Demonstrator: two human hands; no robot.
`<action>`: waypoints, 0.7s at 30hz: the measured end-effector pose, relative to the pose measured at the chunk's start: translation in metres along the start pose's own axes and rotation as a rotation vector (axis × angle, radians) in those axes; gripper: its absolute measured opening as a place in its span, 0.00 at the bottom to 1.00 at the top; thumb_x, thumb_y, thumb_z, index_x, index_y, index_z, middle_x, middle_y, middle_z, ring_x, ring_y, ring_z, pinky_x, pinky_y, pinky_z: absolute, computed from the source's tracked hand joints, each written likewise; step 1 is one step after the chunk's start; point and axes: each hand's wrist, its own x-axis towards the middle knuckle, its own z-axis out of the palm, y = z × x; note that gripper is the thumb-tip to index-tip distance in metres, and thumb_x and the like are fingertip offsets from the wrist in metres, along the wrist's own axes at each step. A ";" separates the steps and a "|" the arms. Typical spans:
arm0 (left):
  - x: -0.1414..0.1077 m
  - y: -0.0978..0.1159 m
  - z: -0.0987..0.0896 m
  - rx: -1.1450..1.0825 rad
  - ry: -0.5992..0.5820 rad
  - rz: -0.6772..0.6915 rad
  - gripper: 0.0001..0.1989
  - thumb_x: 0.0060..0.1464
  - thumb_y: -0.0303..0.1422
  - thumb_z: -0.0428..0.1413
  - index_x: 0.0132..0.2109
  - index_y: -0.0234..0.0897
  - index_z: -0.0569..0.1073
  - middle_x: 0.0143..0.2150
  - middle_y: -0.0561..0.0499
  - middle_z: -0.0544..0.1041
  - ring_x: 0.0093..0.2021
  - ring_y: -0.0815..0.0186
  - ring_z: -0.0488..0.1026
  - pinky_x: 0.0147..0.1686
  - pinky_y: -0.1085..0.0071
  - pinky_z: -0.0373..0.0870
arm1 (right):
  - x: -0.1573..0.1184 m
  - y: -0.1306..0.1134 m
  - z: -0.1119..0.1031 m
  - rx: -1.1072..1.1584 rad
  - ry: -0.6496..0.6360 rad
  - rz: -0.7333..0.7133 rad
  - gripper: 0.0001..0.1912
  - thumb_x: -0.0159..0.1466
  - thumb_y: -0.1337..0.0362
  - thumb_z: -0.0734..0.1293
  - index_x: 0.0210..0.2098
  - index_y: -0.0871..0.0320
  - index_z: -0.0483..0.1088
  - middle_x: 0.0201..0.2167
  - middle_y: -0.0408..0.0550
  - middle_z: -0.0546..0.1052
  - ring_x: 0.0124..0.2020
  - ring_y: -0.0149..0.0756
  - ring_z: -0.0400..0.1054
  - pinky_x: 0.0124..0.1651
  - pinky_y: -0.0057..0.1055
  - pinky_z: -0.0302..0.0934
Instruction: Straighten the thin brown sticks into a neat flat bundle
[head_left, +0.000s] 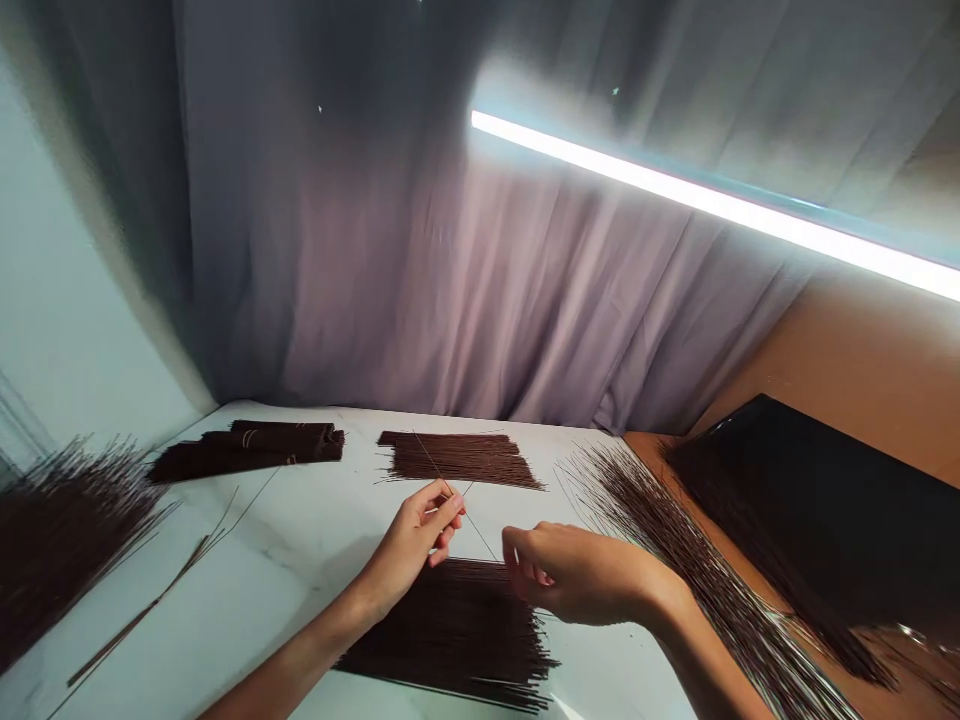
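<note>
The left hand (421,525) pinches sticks (431,458); whether the half-hidden right hand (574,570) holds any, I cannot tell.

Tabletop (247,600) looks smooth, faintly glossy, marble-veined. Near stick layer (450,635) matt, finely ridged — right-hand stick bundle (697,550) rougher, bristly, with slight sheen. Curtain (375,270) soft, folded cloth, matt. Black panel (832,510) smooth, mostly dull — brown side wall (862,370) smooth, matt.

On the table (247,590), a stack of sticks (450,640) lies at lower centre, a second stack (480,460) behind it; bundles (270,445) lie left of the latter. The left-edge sheaf (67,540), partly cropped, seemingly rests there too. Another sheaf (697,564) slants lower right. A curtain (420,250) hangs behind, upper centre.
</note>
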 end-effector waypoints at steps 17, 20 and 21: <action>0.000 -0.012 0.001 -0.025 0.107 0.081 0.20 0.60 0.49 0.59 0.33 0.39 0.65 0.25 0.63 0.54 0.20 0.76 0.45 0.17 0.79 0.44 | 0.040 0.003 0.021 0.268 0.347 -0.128 0.08 0.68 0.56 0.67 0.39 0.53 0.73 0.33 0.40 0.79 0.32 0.31 0.69 0.35 0.26 0.56; 0.000 -0.009 0.001 -0.041 0.110 0.076 0.20 0.60 0.49 0.59 0.33 0.39 0.64 0.25 0.63 0.54 0.20 0.76 0.44 0.17 0.79 0.43 | 0.043 0.001 0.022 0.348 0.354 -0.146 0.06 0.68 0.59 0.67 0.38 0.54 0.73 0.33 0.42 0.80 0.32 0.31 0.71 0.35 0.26 0.58; 0.000 -0.008 0.000 -0.046 0.109 0.073 0.20 0.60 0.49 0.59 0.33 0.39 0.64 0.26 0.63 0.55 0.20 0.76 0.44 0.17 0.79 0.43 | 0.043 0.000 0.022 0.356 0.360 -0.143 0.06 0.68 0.60 0.66 0.37 0.55 0.74 0.33 0.42 0.80 0.31 0.31 0.71 0.35 0.26 0.58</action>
